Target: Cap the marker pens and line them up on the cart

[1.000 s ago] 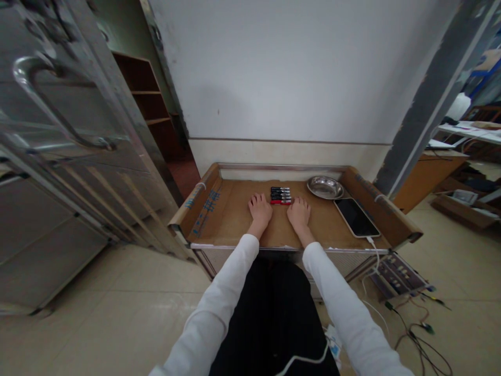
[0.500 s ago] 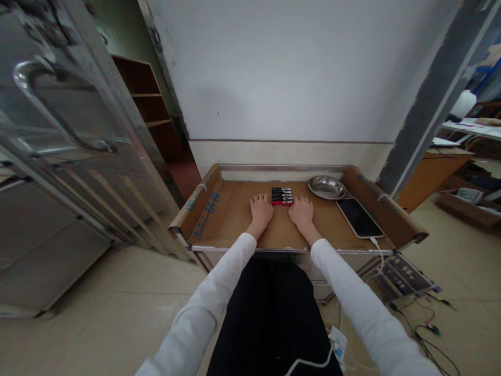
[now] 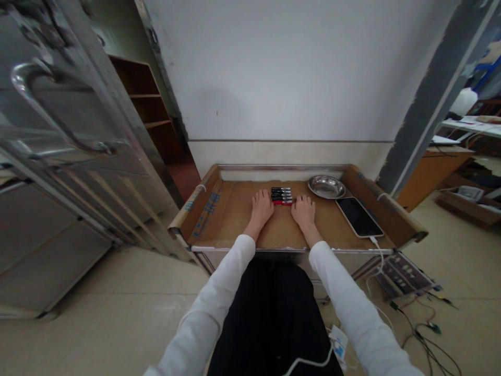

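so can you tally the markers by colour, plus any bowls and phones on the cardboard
black markers: 4, as best I can tell, since they lie close together
red marker: 1
metal bowl: 1
phone: 1
total: 7

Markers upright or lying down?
Lying down: the markers stretch sideways across the cardboard, side by side, between left hand and right hand.
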Available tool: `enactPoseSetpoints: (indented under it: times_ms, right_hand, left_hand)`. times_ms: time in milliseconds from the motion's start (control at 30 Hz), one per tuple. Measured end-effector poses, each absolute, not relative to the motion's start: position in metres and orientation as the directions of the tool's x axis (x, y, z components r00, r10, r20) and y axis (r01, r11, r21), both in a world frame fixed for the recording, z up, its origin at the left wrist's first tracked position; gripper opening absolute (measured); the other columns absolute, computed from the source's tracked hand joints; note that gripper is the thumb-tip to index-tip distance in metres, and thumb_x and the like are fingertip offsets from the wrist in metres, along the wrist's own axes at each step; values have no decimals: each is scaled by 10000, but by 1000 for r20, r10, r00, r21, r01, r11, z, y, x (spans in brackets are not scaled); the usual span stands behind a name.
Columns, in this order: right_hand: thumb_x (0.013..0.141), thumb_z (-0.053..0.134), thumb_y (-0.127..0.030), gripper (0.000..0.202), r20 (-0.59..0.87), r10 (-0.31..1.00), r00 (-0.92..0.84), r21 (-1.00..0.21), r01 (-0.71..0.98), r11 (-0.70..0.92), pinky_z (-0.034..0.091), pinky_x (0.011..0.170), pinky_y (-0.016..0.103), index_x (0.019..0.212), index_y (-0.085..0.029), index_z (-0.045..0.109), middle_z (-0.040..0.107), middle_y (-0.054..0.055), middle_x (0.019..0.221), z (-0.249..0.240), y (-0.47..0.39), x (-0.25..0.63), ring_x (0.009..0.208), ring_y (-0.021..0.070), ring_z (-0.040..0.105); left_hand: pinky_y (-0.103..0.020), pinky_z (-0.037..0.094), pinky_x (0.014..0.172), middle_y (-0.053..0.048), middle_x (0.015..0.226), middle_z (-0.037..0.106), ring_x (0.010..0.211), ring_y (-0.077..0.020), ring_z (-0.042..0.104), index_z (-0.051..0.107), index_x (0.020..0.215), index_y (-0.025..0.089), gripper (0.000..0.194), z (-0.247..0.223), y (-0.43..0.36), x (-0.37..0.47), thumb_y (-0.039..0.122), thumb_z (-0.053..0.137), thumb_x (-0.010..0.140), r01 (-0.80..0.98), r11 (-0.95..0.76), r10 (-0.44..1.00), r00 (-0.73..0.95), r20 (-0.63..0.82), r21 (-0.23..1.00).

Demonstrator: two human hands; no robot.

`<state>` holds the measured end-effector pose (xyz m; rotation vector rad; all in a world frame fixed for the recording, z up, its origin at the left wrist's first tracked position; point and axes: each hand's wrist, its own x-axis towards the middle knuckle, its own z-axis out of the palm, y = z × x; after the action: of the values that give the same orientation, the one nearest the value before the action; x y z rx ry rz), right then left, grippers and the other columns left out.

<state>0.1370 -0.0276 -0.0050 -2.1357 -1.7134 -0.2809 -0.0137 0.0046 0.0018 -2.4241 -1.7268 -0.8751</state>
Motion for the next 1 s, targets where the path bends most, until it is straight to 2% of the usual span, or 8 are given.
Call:
enactPoseSetpoints:
  times_ms: [100,167,233,367,500,767,1000]
  right_hand:
    - [854,404,-137,318,426,877,222,-197,969,-149,335,847,369,1145,-95,526,578,183,1096,-4,-28,137,1029,273,485]
    - [859,395,-128,335,458,872,173,-197,976,-90,328,849,355,1175,-125,508,568,157,1097,-2,-30,137,1016,254,482]
    - [867,390,-133,300,470,877,98,-183,983,-12,320,857,345,1126,-159,538,559,131,1083,1,-31,136,1005,240,475]
    - [856,410,-139,228,445,895,-26,-160,981,108,320,859,328,979,-184,597,548,111,1056,2,-33,137,996,231,461]
    - [834,434,-139,231,442,896,-43,-174,976,133,322,863,332,979,-186,608,539,109,1067,0,-32,138,999,232,448]
    - [832,436,-143,216,440,897,-47,-221,962,158,319,883,332,920,-187,628,553,97,1047,-3,-29,141,995,222,460]
    - [839,446,-182,217,427,904,-19,-239,962,133,319,883,347,969,-190,619,545,103,1080,-5,-30,140,1023,233,455]
  left_hand:
    - [-369,398,931,-107,1063,529,1026,-218,490,512,1039,161,285,3,7,-15,72,410,789,733,-585,776,381,502,347]
    - [-362,413,923,-90,1018,518,995,-205,494,535,974,172,245,3,9,-17,72,419,784,667,-656,735,459,499,353]
    - [-365,420,919,-89,1004,501,979,-206,491,550,932,166,196,1,10,-18,91,447,784,644,-688,711,507,487,335]
    - [-383,412,937,-103,1048,465,1007,-223,472,563,947,153,181,-2,10,-19,132,508,775,670,-679,714,509,481,299]
    - [-388,409,935,-96,1052,464,1019,-224,467,563,978,158,204,-3,11,-19,140,515,780,685,-662,731,499,466,305]
    - [-371,403,939,-73,1001,499,977,-198,487,588,900,171,116,-3,13,-20,173,553,790,631,-688,717,514,471,358]
    - [-378,412,940,-61,966,512,970,-195,506,637,881,190,93,-3,13,-21,209,585,807,629,-663,742,480,468,406]
